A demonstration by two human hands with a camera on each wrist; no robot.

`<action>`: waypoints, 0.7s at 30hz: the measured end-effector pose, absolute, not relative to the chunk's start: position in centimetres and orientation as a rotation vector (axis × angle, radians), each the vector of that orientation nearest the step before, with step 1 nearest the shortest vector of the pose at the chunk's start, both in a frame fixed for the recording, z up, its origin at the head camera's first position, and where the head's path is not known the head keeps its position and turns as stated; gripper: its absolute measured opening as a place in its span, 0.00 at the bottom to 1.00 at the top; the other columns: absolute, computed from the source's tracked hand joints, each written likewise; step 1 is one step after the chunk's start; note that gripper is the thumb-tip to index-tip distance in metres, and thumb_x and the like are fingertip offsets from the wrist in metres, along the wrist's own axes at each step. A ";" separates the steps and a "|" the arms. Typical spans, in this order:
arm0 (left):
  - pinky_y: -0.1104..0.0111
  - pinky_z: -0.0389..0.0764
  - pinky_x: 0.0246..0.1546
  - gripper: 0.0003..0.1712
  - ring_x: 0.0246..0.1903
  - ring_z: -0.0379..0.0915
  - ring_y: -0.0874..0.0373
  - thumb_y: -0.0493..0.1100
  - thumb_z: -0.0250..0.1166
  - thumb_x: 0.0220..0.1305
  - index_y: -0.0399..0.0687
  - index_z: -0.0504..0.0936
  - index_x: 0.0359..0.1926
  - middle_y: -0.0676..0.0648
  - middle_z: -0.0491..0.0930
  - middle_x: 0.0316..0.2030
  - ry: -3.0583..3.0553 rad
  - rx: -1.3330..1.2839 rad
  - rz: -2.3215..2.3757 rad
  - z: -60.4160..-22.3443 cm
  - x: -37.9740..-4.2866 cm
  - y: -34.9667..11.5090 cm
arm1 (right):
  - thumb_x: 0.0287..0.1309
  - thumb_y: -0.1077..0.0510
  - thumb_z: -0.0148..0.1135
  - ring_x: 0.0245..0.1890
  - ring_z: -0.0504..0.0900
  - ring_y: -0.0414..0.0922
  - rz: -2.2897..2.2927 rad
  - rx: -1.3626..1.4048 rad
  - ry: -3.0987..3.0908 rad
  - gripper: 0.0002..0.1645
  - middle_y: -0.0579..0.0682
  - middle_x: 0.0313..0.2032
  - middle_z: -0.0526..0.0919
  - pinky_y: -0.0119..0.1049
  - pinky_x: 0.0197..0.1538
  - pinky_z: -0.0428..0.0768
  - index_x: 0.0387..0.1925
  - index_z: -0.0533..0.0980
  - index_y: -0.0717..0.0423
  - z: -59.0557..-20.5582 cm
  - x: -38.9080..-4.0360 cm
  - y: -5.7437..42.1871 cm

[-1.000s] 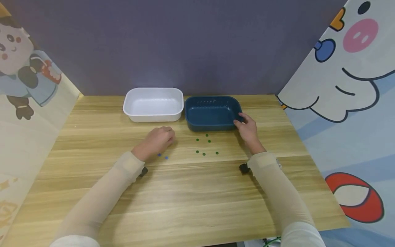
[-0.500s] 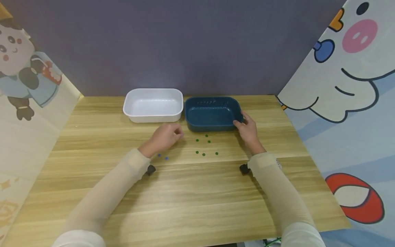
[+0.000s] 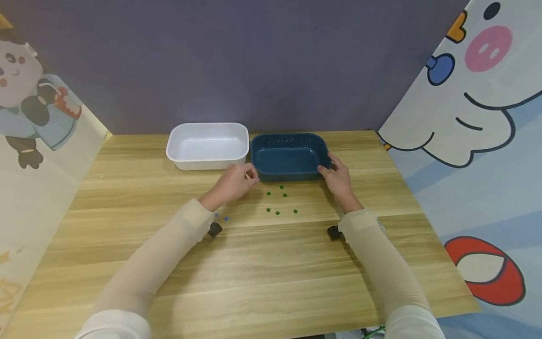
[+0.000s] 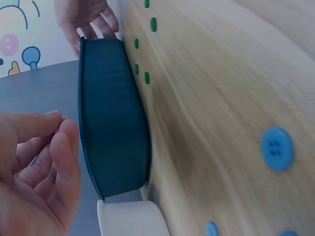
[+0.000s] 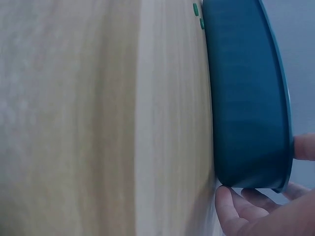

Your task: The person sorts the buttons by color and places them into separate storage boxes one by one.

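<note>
My left hand (image 3: 234,183) is near the front left corner of a dark teal dish (image 3: 292,177), thumb and index fingertips pinched together. In the left wrist view a tiny dark bit shows between those fingertips, mostly hidden, so its kind is unclear. My right hand (image 3: 338,181) grips the dish's right end, thumb at the rim and the other fingers along the outside wall. Several small green buttons (image 3: 277,213) lie on the table before the dish. Blue buttons (image 4: 277,148) lie further left, partly behind my left sleeve in the head view.
A white dish (image 3: 207,164) stands left of the teal one, close beside it. Both are near the grey back panel (image 3: 254,61) on the wooden table (image 3: 271,278). Printed cartoon walls (image 3: 487,202) rise on both sides.
My left hand has moved right and slightly away from me, from the front of the white dish to the teal dish's near left corner. The right hand keeps its grip.
</note>
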State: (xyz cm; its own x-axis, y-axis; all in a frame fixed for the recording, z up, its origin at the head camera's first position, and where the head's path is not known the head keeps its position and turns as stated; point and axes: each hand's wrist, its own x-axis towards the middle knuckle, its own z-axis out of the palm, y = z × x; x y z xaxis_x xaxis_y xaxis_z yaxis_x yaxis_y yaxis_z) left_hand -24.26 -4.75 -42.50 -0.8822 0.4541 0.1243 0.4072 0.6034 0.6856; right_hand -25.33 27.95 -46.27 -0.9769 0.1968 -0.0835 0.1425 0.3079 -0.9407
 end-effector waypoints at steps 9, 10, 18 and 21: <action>0.65 0.83 0.31 0.10 0.32 0.81 0.55 0.38 0.65 0.70 0.38 0.84 0.48 0.46 0.84 0.39 2.716 0.709 1.231 -42.0 -25.1 -3.7 | 0.67 0.55 0.62 0.65 0.71 0.53 1.796 -0.327 -2.498 0.40 0.63 0.74 0.60 0.32 0.49 0.77 0.77 0.59 0.49 -46.2 -25.3 27.9; 0.65 0.83 0.29 0.10 0.31 0.80 0.56 0.38 0.65 0.70 0.38 0.84 0.48 0.46 0.84 0.39 2.714 0.706 1.236 -42.0 -25.1 -3.6 | 0.67 0.55 0.62 0.65 0.71 0.54 1.793 -0.323 -2.499 0.40 0.63 0.74 0.60 0.32 0.48 0.77 0.77 0.59 0.49 -46.2 -25.3 27.9; 0.67 0.80 0.24 0.10 0.26 0.78 0.57 0.38 0.64 0.72 0.37 0.85 0.48 0.43 0.85 0.38 2.708 0.705 1.245 -42.3 -25.6 -3.0 | 0.68 0.55 0.62 0.57 0.76 0.52 1.802 -0.347 -2.501 0.41 0.62 0.75 0.58 0.31 0.44 0.78 0.78 0.59 0.47 -46.2 -25.3 27.7; 0.67 0.80 0.23 0.10 0.28 0.81 0.51 0.37 0.63 0.72 0.36 0.84 0.49 0.41 0.85 0.39 2.690 0.695 1.271 -42.3 -25.9 -2.9 | 0.68 0.55 0.62 0.62 0.74 0.52 1.786 -0.346 -2.510 0.40 0.61 0.75 0.57 0.32 0.48 0.78 0.78 0.58 0.47 -46.2 -25.2 27.7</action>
